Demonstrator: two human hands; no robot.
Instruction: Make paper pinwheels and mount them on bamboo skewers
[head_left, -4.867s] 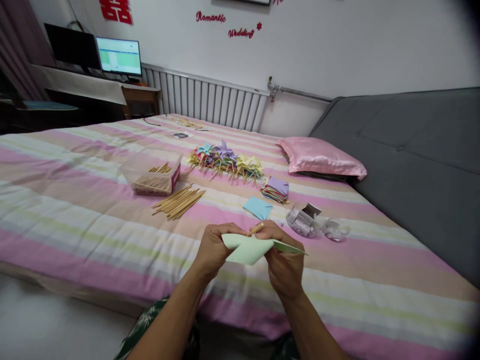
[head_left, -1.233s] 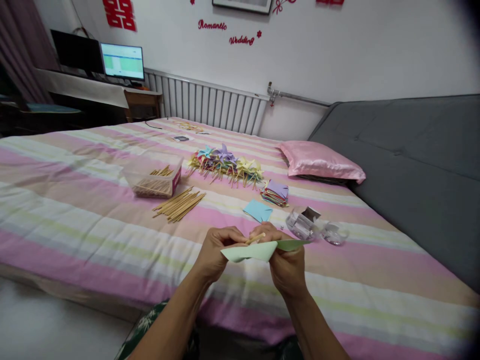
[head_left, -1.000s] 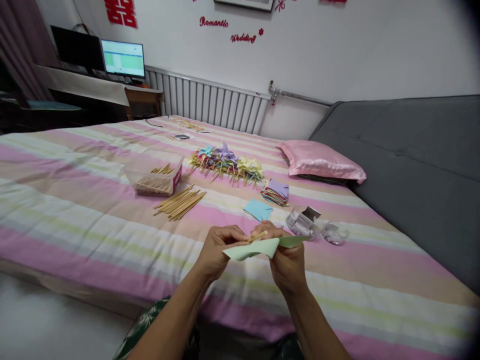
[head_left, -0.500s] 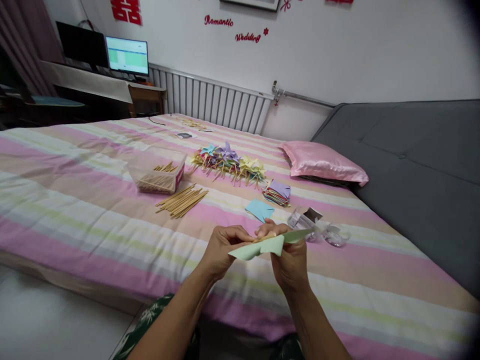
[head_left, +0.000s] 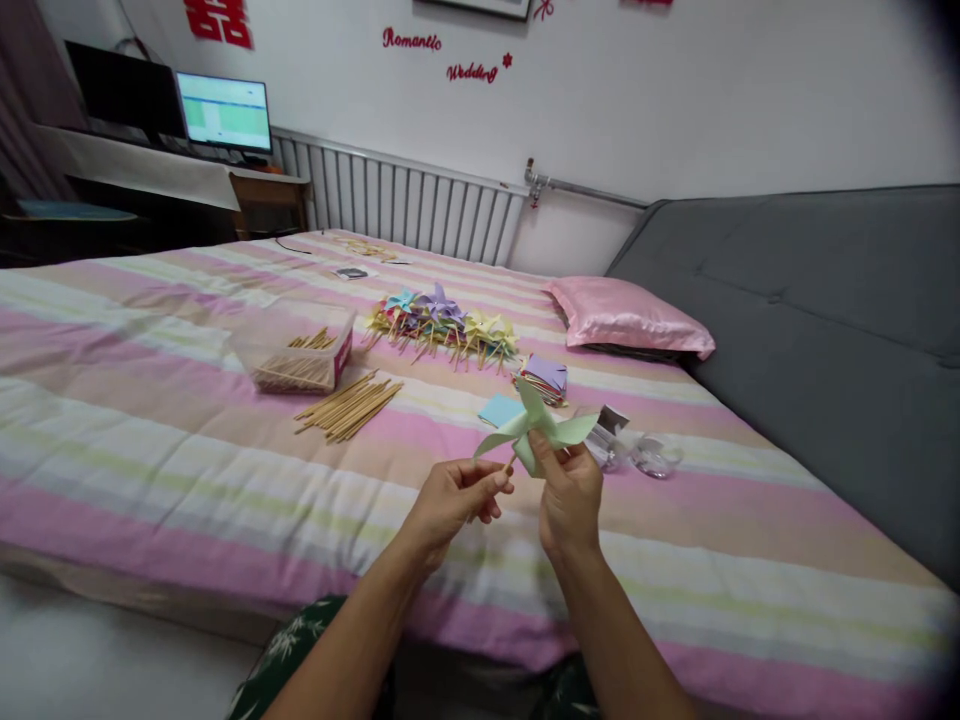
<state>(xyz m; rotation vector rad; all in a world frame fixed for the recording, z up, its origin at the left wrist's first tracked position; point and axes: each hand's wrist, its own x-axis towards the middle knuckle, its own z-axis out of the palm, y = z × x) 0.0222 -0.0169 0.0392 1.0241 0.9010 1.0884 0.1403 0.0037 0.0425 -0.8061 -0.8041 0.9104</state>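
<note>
A pale green paper pinwheel (head_left: 531,422) is held up above the near part of the bed, its blades facing me. My right hand (head_left: 571,495) is closed on it, the thumb pressing at the centre. Fingers of my left hand (head_left: 457,505) pinch the pinwheel's thin wooden stick just below the blades; most of the stick is hidden. Behind the pinwheel lie a light blue paper square (head_left: 499,411) and a stack of coloured paper squares (head_left: 546,375), partly covered by a blade.
Loose wooden sticks (head_left: 351,407) lie left of my hands, beside a clear plastic box (head_left: 296,365) of sticks. Finished pinwheels (head_left: 442,322) are heaped farther back. Clear plastic packets (head_left: 652,455) sit to the right. A pink pillow (head_left: 630,318) rests by the grey headboard (head_left: 810,330).
The pinwheel has turned from edge-on to upright, its blades now facing me. My left hand has shifted to the stick, and my right thumb to the centre. The view has swung slightly right.
</note>
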